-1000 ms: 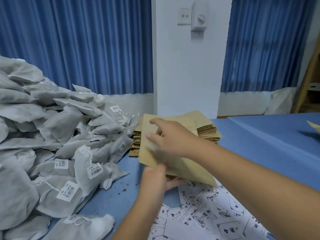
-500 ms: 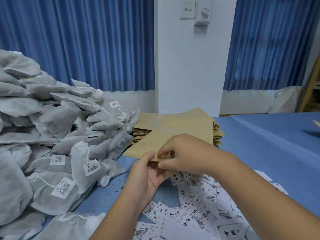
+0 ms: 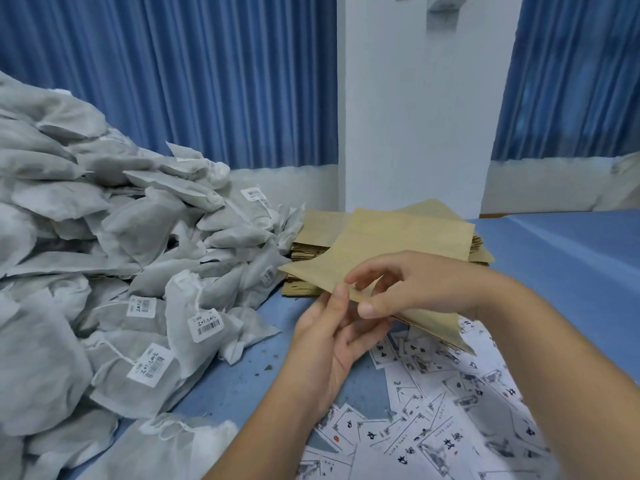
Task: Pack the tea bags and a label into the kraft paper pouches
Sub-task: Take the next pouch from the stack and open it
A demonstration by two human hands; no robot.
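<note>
the kraft pouch (image 3: 398, 251) is pinched at its near edge between both hands, left hand (image 3: 329, 341) thumb on top, right hand (image 3: 415, 289) fingertips curled onto it. gripping both layers together could keep its mouth shut. tea bags (image 3: 121, 271) lie left of them.

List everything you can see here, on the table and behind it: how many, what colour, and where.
tea bags: heap, uncountable, grey-white, table's left
pouch stack: one, tan, table's middle
held pouch: one, tan, above stack's near side
labels: many, white with dark print, near right
table: one, blue cover
curtains: two, blue, behind
pillar: one, white, between curtains
left hand: one, pinching held pouch's near edge
right hand: one, fingers gripping same edge
</note>
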